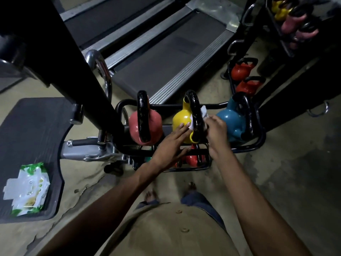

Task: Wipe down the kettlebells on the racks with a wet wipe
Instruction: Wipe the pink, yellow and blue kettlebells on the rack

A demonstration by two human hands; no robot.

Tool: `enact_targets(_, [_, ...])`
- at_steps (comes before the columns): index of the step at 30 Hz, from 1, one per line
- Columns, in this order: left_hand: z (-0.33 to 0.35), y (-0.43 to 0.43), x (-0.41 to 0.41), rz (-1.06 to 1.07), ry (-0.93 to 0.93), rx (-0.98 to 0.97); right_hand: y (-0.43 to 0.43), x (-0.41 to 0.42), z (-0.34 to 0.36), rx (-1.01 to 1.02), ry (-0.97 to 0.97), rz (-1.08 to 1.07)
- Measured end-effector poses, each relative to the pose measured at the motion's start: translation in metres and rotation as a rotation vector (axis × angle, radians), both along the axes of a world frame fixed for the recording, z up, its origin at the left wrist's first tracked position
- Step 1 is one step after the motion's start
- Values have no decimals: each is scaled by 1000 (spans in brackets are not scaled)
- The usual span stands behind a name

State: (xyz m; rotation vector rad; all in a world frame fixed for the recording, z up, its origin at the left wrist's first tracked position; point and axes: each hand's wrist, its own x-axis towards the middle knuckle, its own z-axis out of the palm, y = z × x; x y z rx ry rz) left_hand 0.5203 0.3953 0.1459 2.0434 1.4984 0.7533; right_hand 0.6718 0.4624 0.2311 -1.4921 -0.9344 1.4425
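Observation:
Three kettlebells with black handles stand on the top tier of a low black rack [258,145]: a pink kettlebell [132,126], a yellow kettlebell [181,117] and a blue kettlebell [228,119]. My right hand [216,130] grips a white wet wipe [202,112] wrapped round the black handle of the yellow one. My left hand [171,145] lies with straight fingers against the yellow body, fingertips touching the wipe's lower edge. A red kettlebell [193,157] sits on the tier below, partly hidden by my arms.
A green-and-white wet wipe pack [27,189] lies on a dark machine platform [27,126] at left. A treadmill [166,58] runs behind the rack. A second rack [287,34] at right holds red [239,70], pink and yellow kettlebells. A black post [73,61] rises at left.

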Motion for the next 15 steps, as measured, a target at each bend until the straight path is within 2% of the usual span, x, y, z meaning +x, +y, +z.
enact_targets(2, [2, 1, -1, -3, 22, -10, 24, 0, 2, -134, 153, 26])
enact_targets(4, [3, 2, -1, -1, 34, -10, 45, -8, 6, -138, 149, 21])
enact_targets(8, [2, -1, 5, 30, 33, -9, 85, -30, 21, 173, -338, 116])
enact_targets(12, [1, -2, 10, 55, 25, -28, 124, -44, 34, 388, -895, 510])
enact_targets(15, [1, -2, 11, 78, 12, -9, 125, -52, 46, 627, -1171, 811])
